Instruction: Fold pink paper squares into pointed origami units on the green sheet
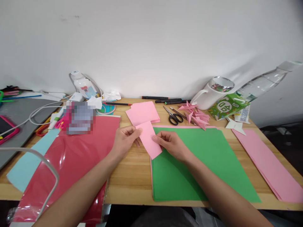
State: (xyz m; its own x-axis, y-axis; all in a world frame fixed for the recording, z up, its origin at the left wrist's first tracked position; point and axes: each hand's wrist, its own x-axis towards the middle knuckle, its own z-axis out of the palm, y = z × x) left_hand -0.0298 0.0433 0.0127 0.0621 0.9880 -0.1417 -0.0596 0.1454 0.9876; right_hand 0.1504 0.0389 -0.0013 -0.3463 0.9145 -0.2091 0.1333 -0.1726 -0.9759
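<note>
A small rectangular piece of pink paper (150,142) is held between both hands above the table. My left hand (125,138) pinches its upper left edge, thumb on top. My right hand (170,142) grips the right edge between thumb and fingers. Just behind lies a stack of pink paper pieces (146,110). Under my right hand and forearm is a pile of green paper sheets (201,170), with pink showing at its edges. Folded pink paper shapes (196,116) are heaped behind the green sheets, beside black-handled scissors (175,118).
Several markers (170,101) lie along the wall. A white mug (210,94), a green packet (228,107) and a tilted clear bottle (262,83) stand back right. Long pink strips (272,170) lie right. A red plastic-wrapped pack (78,170) and white cable (50,164) are at left.
</note>
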